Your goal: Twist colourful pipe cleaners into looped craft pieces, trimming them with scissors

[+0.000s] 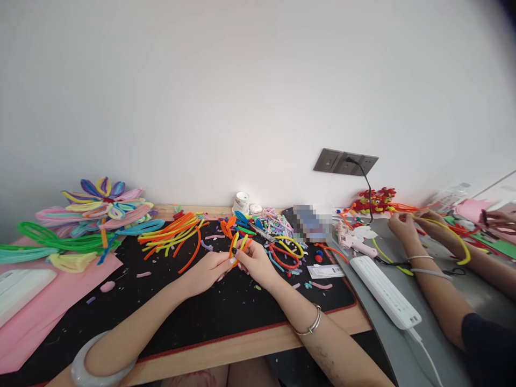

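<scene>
Orange and yellow chenille stems [234, 248] held up over black mat [189, 317] — pinched between left hand [212, 269] and right hand [260, 263], both closed on them. Bending judged partly done: held stems already looped, count hidden by grip. Left unlooped beyond left forearm: one loose bundle of orange and yellow lengths [171, 231], too overlapped to count. Farther — one pair of scissors [262, 232], one many-petalled chenille flower [108, 200], one paper cup [242, 203].
</scene>
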`<state>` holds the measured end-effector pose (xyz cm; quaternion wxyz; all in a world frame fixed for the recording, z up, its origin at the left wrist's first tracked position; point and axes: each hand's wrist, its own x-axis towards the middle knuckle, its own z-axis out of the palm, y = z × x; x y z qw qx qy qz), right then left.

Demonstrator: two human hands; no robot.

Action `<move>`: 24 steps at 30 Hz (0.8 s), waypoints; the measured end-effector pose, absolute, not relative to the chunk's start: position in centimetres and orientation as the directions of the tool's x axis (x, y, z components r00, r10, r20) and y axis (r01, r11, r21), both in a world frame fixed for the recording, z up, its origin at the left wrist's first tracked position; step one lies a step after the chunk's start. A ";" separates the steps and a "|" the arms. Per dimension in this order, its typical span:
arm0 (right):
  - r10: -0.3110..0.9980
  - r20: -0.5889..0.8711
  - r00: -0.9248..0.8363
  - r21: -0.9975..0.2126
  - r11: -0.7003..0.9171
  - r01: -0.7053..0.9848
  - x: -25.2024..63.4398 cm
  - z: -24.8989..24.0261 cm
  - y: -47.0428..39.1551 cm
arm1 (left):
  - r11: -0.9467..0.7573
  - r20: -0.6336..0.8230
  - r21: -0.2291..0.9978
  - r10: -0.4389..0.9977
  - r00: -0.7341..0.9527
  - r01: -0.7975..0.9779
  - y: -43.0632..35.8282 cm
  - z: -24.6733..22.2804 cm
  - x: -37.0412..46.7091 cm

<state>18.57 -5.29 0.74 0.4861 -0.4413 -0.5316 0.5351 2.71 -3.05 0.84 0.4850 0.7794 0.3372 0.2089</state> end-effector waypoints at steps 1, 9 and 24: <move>0.990 0.042 -0.132 -0.998 0.035 -0.056 18.6 0.8 -5.3 | -0.301 0.003 0.897 0.735 0.678 0.323 -3.0 0.9 2.7; 0.985 0.059 -0.163 -0.996 0.048 -0.069 18.8 0.8 -5.2 | -0.294 0.011 0.902 0.748 0.664 0.316 -3.0 0.8 2.6; 0.922 -0.032 -0.385 -0.989 -0.084 -0.119 19.5 0.9 -5.4 | -0.261 -0.099 0.915 0.594 0.798 0.307 -3.6 1.9 2.4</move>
